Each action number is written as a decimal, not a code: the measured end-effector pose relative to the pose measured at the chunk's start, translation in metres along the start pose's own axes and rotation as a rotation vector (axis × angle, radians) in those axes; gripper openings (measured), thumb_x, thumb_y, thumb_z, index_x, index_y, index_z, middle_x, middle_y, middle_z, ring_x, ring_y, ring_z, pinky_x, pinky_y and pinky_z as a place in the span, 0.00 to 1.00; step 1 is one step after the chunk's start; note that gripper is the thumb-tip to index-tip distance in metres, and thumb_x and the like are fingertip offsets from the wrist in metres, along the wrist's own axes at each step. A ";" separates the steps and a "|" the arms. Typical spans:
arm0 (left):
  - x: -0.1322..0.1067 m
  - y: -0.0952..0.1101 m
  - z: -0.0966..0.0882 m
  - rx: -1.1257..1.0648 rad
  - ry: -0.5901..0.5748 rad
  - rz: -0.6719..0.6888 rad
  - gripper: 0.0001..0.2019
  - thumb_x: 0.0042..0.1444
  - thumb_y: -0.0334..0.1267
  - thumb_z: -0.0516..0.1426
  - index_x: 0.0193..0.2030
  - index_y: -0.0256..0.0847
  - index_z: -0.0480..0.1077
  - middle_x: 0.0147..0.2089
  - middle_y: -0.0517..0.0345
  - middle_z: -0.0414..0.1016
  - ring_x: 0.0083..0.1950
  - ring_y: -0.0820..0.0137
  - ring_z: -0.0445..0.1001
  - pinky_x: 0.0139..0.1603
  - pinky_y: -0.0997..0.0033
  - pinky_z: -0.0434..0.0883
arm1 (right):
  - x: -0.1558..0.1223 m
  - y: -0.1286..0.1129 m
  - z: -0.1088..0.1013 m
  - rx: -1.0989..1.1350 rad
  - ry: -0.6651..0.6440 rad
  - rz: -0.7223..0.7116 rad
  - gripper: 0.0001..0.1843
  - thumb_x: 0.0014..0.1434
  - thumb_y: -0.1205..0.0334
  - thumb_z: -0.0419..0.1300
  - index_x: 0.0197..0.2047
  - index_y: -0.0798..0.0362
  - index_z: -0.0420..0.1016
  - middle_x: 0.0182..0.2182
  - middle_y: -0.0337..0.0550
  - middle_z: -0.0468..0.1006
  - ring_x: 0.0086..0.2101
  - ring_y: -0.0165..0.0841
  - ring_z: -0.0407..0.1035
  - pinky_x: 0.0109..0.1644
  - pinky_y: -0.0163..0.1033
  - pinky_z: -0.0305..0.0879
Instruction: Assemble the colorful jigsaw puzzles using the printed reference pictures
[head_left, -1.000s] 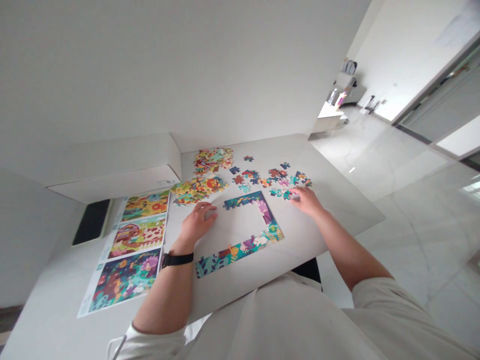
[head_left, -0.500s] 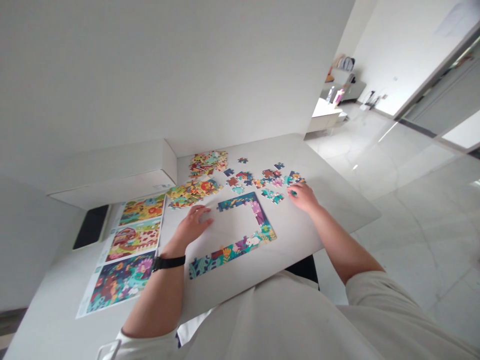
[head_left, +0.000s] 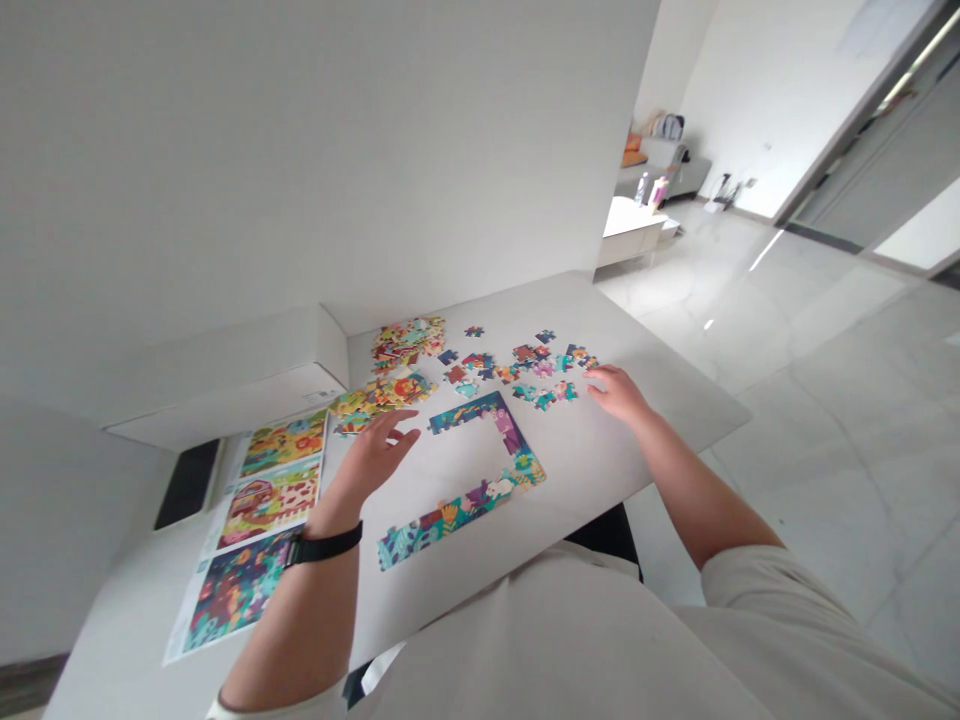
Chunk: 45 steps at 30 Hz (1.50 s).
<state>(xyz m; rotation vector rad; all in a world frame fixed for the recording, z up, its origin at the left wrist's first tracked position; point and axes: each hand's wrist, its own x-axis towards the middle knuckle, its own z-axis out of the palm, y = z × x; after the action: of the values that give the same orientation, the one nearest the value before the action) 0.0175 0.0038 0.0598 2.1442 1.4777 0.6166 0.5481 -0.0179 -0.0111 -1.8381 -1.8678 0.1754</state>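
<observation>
Over the table, my left hand (head_left: 377, 455) hovers open beside the left end of a partly joined puzzle border (head_left: 450, 510), its fingers loosely curved and apart. The border's joined strips run along the bottom, right side and part of the top. My right hand (head_left: 619, 394) is open with nothing visible in it, just right of the loose dark-toned puzzle pieces. Closest to its fingertips lie a teal-and-pink piece (head_left: 566, 391) and a blue-orange piece (head_left: 577, 353). More loose pieces (head_left: 525, 354) spread leftward above the border.
Two heaps of yellowish pieces, a far pile (head_left: 405, 342) and a nearer pile (head_left: 390, 390), lie by a white box (head_left: 225, 385). A sheet with three printed pictures (head_left: 270, 500) and a dark-screened phone (head_left: 187, 483) are at the left. The table's right edge borders a tiled floor (head_left: 817, 400).
My right hand has drawn slightly away from the pieces, and a teal-and-pink piece now shows on the table beside the teal ones. The left hand stays in nearly the same place. The view has shifted slightly.
</observation>
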 end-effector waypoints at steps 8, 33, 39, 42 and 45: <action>0.031 0.067 0.037 -0.018 -0.062 0.210 0.21 0.70 0.53 0.57 0.62 0.47 0.79 0.62 0.47 0.82 0.51 0.59 0.84 0.57 0.58 0.82 | 0.013 0.007 0.008 -0.135 0.084 0.198 0.19 0.68 0.62 0.63 0.58 0.48 0.87 0.58 0.54 0.84 0.58 0.47 0.76 0.70 0.54 0.68; -0.032 -0.012 -0.022 0.053 0.093 -0.122 0.26 0.67 0.57 0.57 0.63 0.45 0.79 0.62 0.46 0.82 0.50 0.57 0.86 0.48 0.59 0.82 | 0.147 -0.005 -0.014 -0.293 -0.441 0.399 0.08 0.48 0.61 0.79 0.29 0.51 0.85 0.32 0.52 0.87 0.43 0.49 0.83 0.47 0.46 0.75; -0.048 -0.022 -0.025 0.034 0.155 -0.187 0.24 0.67 0.54 0.58 0.63 0.45 0.79 0.62 0.46 0.83 0.49 0.58 0.86 0.54 0.57 0.81 | 0.124 0.003 -0.013 -0.239 -0.217 0.478 0.09 0.51 0.61 0.76 0.35 0.50 0.82 0.36 0.54 0.87 0.43 0.50 0.82 0.46 0.47 0.75; -0.049 -0.022 -0.021 0.011 0.154 -0.192 0.23 0.67 0.52 0.59 0.63 0.44 0.79 0.62 0.46 0.83 0.49 0.58 0.86 0.54 0.57 0.81 | 0.104 0.005 -0.014 -0.135 -0.094 0.499 0.06 0.54 0.60 0.71 0.35 0.50 0.80 0.33 0.53 0.86 0.40 0.50 0.82 0.44 0.47 0.74; -0.045 -0.021 -0.015 -0.032 0.165 -0.186 0.22 0.66 0.50 0.59 0.61 0.44 0.80 0.61 0.46 0.84 0.50 0.59 0.85 0.54 0.58 0.81 | 0.089 -0.012 -0.013 0.013 0.007 0.476 0.07 0.57 0.58 0.67 0.37 0.50 0.77 0.34 0.51 0.85 0.37 0.46 0.82 0.40 0.44 0.73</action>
<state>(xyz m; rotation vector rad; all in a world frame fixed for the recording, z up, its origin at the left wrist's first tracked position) -0.0214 -0.0299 0.0541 1.9417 1.7189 0.7576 0.5468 0.0640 0.0289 -2.2414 -1.3892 0.3423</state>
